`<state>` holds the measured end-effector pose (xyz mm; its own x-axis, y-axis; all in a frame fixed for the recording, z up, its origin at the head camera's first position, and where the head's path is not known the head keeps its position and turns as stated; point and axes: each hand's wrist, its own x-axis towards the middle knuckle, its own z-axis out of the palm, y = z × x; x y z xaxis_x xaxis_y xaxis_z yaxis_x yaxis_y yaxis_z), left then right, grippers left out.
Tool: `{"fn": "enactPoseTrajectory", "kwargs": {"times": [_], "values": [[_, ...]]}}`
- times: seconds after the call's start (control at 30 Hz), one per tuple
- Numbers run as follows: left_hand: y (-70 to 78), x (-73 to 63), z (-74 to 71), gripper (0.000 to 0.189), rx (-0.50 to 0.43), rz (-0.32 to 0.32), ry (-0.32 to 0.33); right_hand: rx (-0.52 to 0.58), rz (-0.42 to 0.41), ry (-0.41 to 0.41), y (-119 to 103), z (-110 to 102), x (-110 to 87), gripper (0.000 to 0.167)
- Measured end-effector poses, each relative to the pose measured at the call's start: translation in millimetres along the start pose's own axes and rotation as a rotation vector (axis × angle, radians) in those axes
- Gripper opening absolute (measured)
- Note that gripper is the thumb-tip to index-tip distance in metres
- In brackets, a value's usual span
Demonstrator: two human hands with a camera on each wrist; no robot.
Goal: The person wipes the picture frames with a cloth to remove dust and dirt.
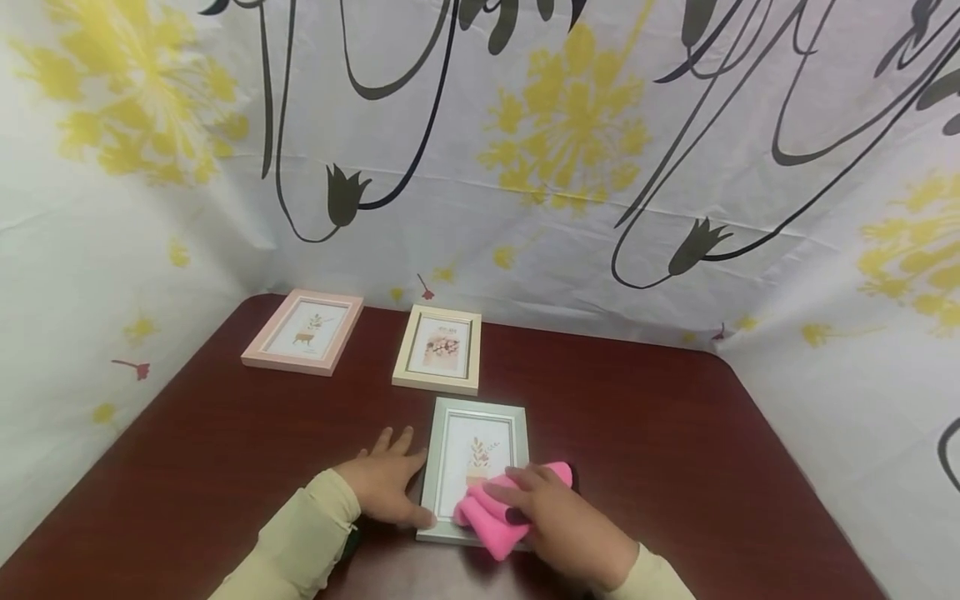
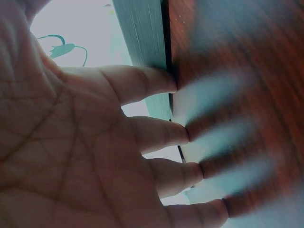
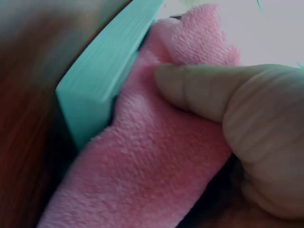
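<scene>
A pale green picture frame (image 1: pixel 480 407) with a plant print lies flat on the table, nearest the person. My right hand (image 1: pixel 573 529) holds a bunched pink cloth (image 1: pixel 491 521) over the frame's lower right part, hiding that corner. In the right wrist view the thumb presses into the fluffy cloth (image 3: pixel 156 137), beside the frame's edge (image 3: pixel 107 66). On the frame's left side is my left hand (image 1: pixel 386 483), fingers spread and thumb at the lower left corner. The left wrist view shows its straight fingers (image 2: pixel 161 130) reaching down to the tabletop by the frame's side (image 2: pixel 142 33).
Two more picture frames lie toward the back of the dark red-brown table (image 1: pixel 637 417): a pink one (image 1: pixel 288 362) at the far left and a cream one (image 1: pixel 435 385) near the middle. A white curtain (image 1: pixel 420 242) with yellow and dark flower prints surrounds the table's back and sides.
</scene>
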<state>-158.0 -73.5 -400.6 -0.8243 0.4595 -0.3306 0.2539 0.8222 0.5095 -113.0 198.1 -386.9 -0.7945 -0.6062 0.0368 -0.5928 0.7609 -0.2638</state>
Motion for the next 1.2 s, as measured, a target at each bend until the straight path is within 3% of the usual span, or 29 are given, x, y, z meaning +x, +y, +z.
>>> {"fn": "enactPoseTrajectory", "kwargs": {"times": [0.13, 0.3, 0.5, 0.63, 0.77, 0.9, 1.0, 1.2], "values": [[-0.6, -1.2, -0.5, 0.097, -0.003, -0.001, 0.001, -0.044, -0.004, 0.022, -6.2, 0.9, -0.8, 0.070], [0.3, -0.5, -1.0, 0.098, 0.004, 0.015, -0.003, -0.059, 0.004, 0.050, 10.2, 4.7, 20.0, 0.062], [-0.4, 1.5, -0.4, 0.098, 0.009, 0.018, -0.006, 0.010, 0.200, 0.070, 42.0, 8.2, 56.7, 0.054], [-0.4, 1.8, 1.0, 0.098, 0.005, 0.012, -0.008, 0.047, 0.297, 0.041, 51.7, 9.1, 67.0, 0.053], [-1.1, 1.2, 0.2, 0.098, 0.008, 0.011, -0.005, 0.052, 0.284, 0.037, 53.1, 5.7, 70.6, 0.053], [-2.3, 0.6, -0.9, 0.098, 0.012, 0.010, -0.003, 0.037, 0.249, 0.106, 50.5, -2.3, 78.3, 0.049], [-1.1, 0.9, -0.8, 0.098, 0.010, 0.006, -0.006, 0.036, 0.275, 0.145, 49.2, -6.3, 86.1, 0.051], [-1.0, 1.1, -0.7, 0.098, 0.017, 0.002, -0.010, 0.006, 0.295, 0.098, 50.7, 2.5, 102.4, 0.048]]}}
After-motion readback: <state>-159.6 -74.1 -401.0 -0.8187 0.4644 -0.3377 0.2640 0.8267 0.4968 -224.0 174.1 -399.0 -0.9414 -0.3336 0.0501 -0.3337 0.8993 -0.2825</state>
